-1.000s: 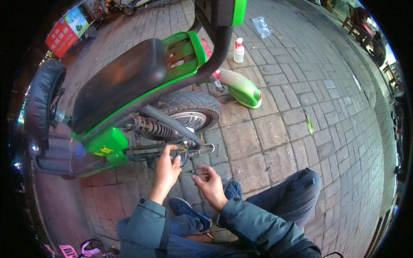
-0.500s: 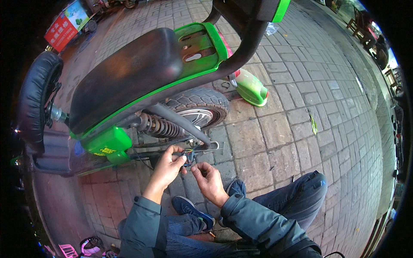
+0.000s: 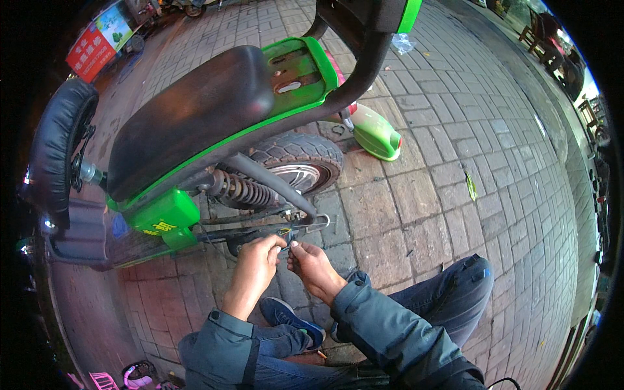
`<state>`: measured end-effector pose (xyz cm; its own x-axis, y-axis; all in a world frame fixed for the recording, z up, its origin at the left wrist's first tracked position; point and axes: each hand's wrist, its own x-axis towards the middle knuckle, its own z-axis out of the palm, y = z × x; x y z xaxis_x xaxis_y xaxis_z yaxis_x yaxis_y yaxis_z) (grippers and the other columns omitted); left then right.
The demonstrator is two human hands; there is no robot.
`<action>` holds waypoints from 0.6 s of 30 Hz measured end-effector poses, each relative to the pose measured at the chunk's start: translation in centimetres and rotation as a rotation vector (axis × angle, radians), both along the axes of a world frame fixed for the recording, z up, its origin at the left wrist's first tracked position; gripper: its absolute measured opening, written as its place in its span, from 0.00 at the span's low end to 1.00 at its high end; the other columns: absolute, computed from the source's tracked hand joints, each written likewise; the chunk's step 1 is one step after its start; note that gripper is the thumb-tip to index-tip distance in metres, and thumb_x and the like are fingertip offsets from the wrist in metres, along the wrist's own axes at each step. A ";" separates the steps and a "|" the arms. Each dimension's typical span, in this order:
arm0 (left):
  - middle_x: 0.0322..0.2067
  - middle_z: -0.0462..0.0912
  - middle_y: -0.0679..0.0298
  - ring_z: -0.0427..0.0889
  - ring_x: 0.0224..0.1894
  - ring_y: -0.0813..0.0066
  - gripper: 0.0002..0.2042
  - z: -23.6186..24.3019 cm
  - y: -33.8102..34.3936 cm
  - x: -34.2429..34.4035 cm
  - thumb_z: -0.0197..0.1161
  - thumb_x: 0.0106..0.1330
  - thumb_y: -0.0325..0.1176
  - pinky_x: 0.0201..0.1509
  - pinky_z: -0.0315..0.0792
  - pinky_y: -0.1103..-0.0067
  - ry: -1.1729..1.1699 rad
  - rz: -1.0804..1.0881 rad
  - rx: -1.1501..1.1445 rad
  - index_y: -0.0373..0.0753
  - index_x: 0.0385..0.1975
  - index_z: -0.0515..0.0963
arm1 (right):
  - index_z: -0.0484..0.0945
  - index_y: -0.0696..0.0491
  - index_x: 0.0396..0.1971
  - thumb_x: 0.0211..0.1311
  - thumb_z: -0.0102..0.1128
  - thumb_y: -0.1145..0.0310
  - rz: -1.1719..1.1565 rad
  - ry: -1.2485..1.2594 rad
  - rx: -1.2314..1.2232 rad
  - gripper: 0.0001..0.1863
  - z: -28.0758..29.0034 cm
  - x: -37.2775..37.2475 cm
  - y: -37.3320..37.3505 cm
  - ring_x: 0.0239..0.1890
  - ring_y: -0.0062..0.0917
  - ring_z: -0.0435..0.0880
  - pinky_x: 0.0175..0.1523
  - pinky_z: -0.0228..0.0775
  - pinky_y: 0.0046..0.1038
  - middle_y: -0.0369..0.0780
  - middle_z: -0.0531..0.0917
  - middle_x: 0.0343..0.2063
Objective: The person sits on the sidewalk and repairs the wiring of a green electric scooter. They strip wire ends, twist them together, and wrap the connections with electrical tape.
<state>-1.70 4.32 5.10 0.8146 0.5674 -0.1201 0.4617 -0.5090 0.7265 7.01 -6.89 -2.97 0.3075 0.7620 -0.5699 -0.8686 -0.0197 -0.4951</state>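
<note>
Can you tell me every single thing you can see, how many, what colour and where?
Scooter: one, green and black, left and centre
Rear wheel: one, black tyre, under the scooter
Spring: one, dark, beside the wheel
Wires: several, yellow and dark, at the fingertips
Curved piece: one, green, behind the wheel
Clear plastic: one, see-through, top
Leaf: one, green, on the right paving
Paving: many blocks, grey-brown, all around
Sign: one, red and blue, top left
Shoes: two, blue, below the hands
Jeans: one pair, blue, bottom
Sleeves: two, dark teal, bottom
Left hand: one, bare, at the wires
Right hand: one, bare, beside it
</note>
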 end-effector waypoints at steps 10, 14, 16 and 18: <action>0.33 0.88 0.54 0.90 0.32 0.69 0.08 0.0 1.2 -0.5 0.61 0.71 0.24 0.33 0.85 0.75 0.218 0.048 -0.283 0.27 0.43 0.83 | 0.79 0.56 0.42 0.78 0.54 0.64 0.064 -0.082 0.197 0.10 -2.2 0.6 1.0 0.32 0.16 0.74 0.40 0.69 0.22 0.32 0.80 0.31; 0.33 0.88 0.54 0.90 0.31 0.69 0.07 -0.1 1.4 -0.5 0.61 0.71 0.24 0.33 0.85 0.76 0.202 -0.012 -0.147 0.26 0.41 0.81 | 0.80 0.55 0.44 0.78 0.55 0.66 0.057 -0.122 0.143 0.09 -1.2 0.8 0.9 0.33 0.16 0.77 0.41 0.72 0.22 0.32 0.81 0.32; 0.32 0.87 0.55 0.89 0.30 0.70 0.06 -0.3 1.4 -0.5 0.61 0.71 0.24 0.34 0.84 0.76 0.157 -0.041 -0.054 0.27 0.40 0.80 | 0.80 0.56 0.45 0.77 0.57 0.66 -0.057 0.021 0.170 0.09 -0.3 0.9 0.3 0.35 0.16 0.79 0.44 0.74 0.21 0.32 0.82 0.34; 0.32 0.87 0.55 0.89 0.30 0.70 0.06 -0.5 1.3 -0.5 0.60 0.72 0.25 0.34 0.84 0.77 0.097 -0.032 0.008 0.27 0.39 0.79 | 0.81 0.56 0.46 0.75 0.59 0.66 -0.054 0.042 0.157 0.09 0.5 1.0 -0.1 0.38 0.17 0.81 0.47 0.75 0.22 0.33 0.84 0.36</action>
